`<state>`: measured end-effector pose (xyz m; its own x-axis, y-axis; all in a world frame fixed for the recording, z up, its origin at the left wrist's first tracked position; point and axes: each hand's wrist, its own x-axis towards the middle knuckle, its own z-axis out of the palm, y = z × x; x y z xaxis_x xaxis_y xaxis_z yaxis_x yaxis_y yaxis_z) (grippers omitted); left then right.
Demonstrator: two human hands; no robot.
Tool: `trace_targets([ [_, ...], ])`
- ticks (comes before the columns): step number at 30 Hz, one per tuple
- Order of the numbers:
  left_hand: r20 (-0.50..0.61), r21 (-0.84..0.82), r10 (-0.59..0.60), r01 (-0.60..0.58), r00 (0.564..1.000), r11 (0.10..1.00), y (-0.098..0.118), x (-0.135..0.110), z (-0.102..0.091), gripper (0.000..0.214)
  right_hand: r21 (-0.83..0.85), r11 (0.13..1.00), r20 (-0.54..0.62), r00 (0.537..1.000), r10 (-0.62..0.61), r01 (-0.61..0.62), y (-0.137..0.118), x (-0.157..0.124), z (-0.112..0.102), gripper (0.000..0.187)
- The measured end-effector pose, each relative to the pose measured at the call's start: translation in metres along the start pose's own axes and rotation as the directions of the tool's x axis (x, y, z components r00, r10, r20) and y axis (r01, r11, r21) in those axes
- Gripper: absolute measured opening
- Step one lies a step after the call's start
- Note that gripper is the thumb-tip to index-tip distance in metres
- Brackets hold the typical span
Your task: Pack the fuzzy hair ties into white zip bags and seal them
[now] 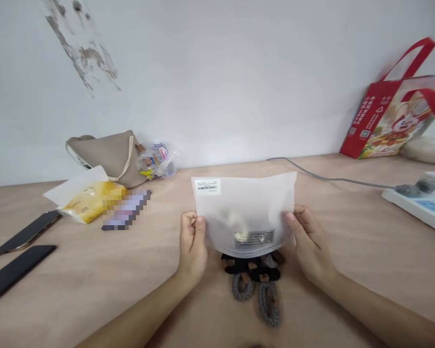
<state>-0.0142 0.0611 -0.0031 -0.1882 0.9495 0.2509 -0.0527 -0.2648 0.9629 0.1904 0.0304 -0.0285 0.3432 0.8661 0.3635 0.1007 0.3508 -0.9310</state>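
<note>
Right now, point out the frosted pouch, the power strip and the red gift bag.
Frosted pouch [244,208]: head view, middle of its front.
Power strip [398,201]: head view, white casing.
Red gift bag [366,118]: head view, red side panel.

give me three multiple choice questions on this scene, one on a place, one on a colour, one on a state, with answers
1. Where do the hair ties lie?
a) on the power strip
b) in the handbag
c) on the table below the pouch

2. What colour is the shopping bag?
a) red
b) green
c) blue

3. What state is the pouch in?
a) flat on the table
b) held up in both hands
c) crumpled in a ball

Answers:
1 c, they show just under its lower edge.
2 a, its side panel and straps are red.
3 b, the left hand and right hand grip its sides.
</note>
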Motion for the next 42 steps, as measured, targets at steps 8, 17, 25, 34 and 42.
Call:
trace_targets([
  [8,-0.094,-0.274,-0.356,0.32,0.93,0.907,-0.011,0.039,0.011,0.01,0.063,0.984,0.244,0.958,0.148,-0.168,0.014,0.019,0.014,0.046],
  [17,0.014,-0.383,-0.585,0.544,0.811,0.746,-0.021,0.058,0.03,0.02,-0.039,0.994,0.474,0.874,0.11,-0.104,0.017,0.038,0.027,0.046],
  [25,0.063,-0.357,-0.568,0.55,0.82,0.755,-0.011,0.033,0.019,0.012,-0.076,0.996,0.653,0.752,0.087,-0.049,0.0,0.023,0.019,0.047],
  [34,0.077,-0.316,-0.559,0.552,0.825,0.771,0.003,0.003,0.004,0.014,-0.093,0.996,0.709,0.703,0.058,0.012,-0.008,0.002,0.013,0.039],
  [42,0.029,-0.281,-0.539,0.524,0.842,0.804,0.009,0.003,-0.006,0.014,-0.113,0.905,0.643,0.725,-0.249,0.411,-0.025,-0.018,-0.011,0.033],
])
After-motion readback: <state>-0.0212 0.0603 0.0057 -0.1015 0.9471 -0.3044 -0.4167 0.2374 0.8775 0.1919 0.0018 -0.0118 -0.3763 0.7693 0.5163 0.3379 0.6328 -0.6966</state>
